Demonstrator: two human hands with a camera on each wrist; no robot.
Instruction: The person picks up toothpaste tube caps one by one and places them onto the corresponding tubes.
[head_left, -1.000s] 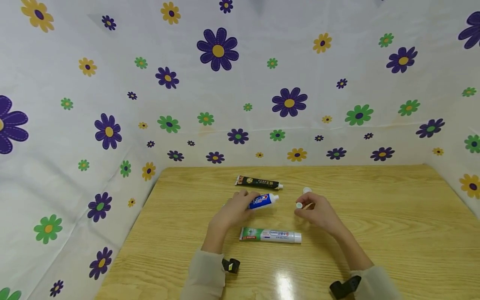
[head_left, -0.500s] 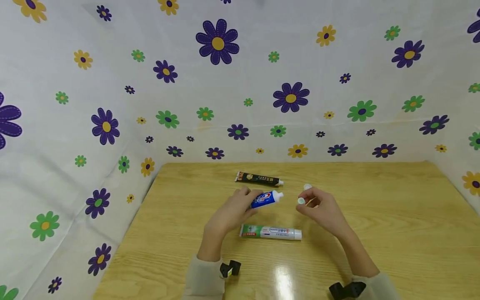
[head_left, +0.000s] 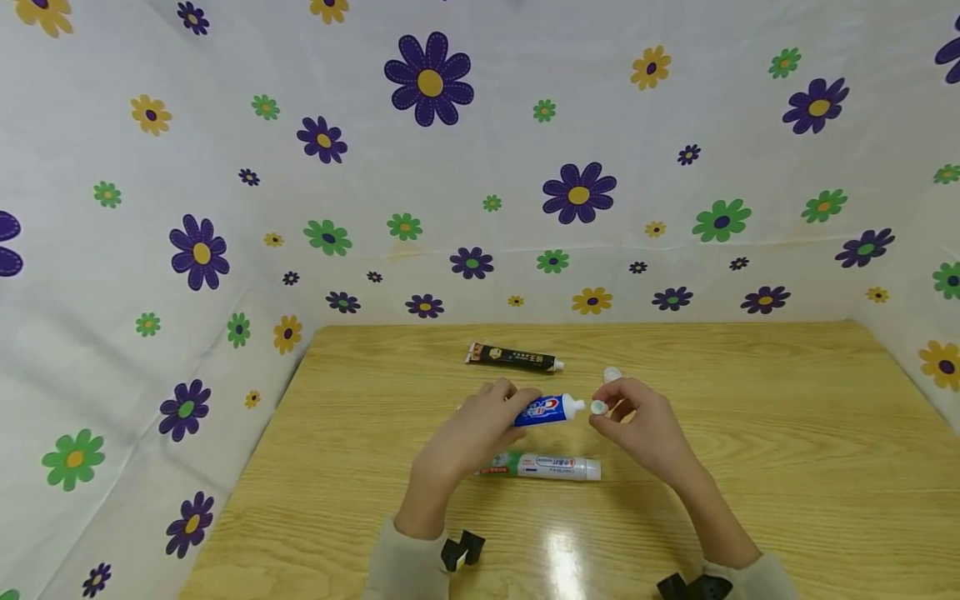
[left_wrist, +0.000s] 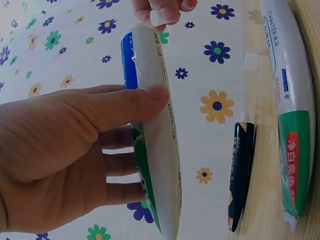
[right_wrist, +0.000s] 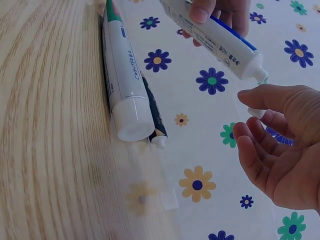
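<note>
My left hand (head_left: 480,425) grips a blue and white toothpaste tube (head_left: 547,410) above the table, its bare nozzle pointing right. In the left wrist view the thumb lies across the tube's white back (left_wrist: 155,130), fingers behind it. Just right of the nozzle, my right hand (head_left: 645,425) pinches a small white cap (head_left: 598,407) between thumb and index finger. A narrow gap parts cap and nozzle. The right wrist view shows that cap (right_wrist: 256,112) partly hidden by the fingers, below the nozzle (right_wrist: 262,76).
A green and white toothpaste tube (head_left: 555,467), capped, lies on the wooden table (head_left: 787,433) nearer me. Farther back is a black toothpaste tube (head_left: 513,358) with its nozzle bare. Another white cap (head_left: 612,374) stands behind my right hand. Flower-patterned cloth (head_left: 510,150) surrounds the table.
My left hand has lifted the blue tube and moved it right, bringing its nozzle close to the cap. My right hand stays nearly in place, still pinching the cap.
</note>
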